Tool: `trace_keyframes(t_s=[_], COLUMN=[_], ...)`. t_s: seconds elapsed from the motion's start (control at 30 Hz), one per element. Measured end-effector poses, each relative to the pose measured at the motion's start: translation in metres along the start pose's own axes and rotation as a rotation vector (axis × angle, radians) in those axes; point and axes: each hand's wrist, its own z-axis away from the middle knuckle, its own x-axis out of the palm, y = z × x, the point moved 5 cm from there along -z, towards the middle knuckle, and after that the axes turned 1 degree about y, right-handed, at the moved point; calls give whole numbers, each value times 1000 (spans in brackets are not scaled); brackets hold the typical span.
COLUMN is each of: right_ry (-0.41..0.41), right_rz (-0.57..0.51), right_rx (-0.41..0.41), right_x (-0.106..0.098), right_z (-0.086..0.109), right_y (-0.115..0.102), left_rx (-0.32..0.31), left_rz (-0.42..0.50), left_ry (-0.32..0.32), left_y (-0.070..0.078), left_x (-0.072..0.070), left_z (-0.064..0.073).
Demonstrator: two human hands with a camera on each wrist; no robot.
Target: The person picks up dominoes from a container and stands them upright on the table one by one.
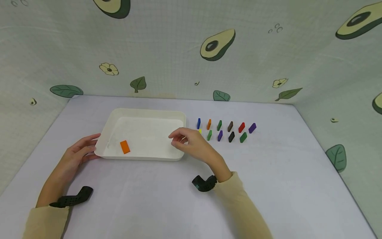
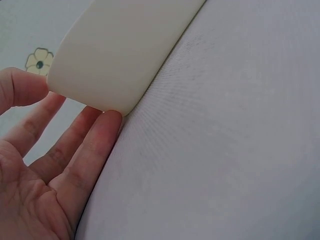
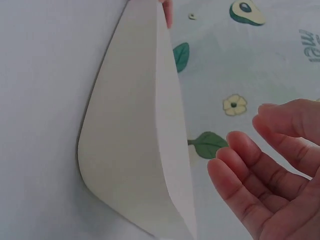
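A shallow white tray (image 1: 143, 158) lies on the table, with one orange block (image 1: 125, 147) near its front left corner. My left hand (image 1: 80, 151) is at the tray's left end. In the left wrist view, its fingertips (image 2: 112, 120) touch the tray's end wall, with the fingers mostly straight. Above the tray's right end hovers my right hand (image 1: 191, 142), its fingers loosely bent. The right wrist view shows nothing between those fingers (image 3: 227, 180), and the tray's outer wall (image 3: 125, 130) stands beside them.
To the right of the tray, several small coloured blocks stand in two rows, including a red block (image 1: 241, 127) and a black block (image 1: 231, 136). My right hand partly covers a yellow block (image 1: 200, 131). A printed curtain (image 1: 167, 49) hangs behind the white table (image 1: 143, 199).
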Motion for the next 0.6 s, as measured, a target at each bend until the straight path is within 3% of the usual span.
trace_keyframes(t_s=[0.37,0.6], right_ry=[-35,-51], right_rz=[-85,-109], right_rx=[-13,29], right_x=[30,49], right_z=[-21,-33], right_y=[-7,-7], left_rx=[13,6], left_rz=[-13,-15], left_ry=[-2,-1], left_y=[1,2], left_x=[0,0], left_z=[0,0])
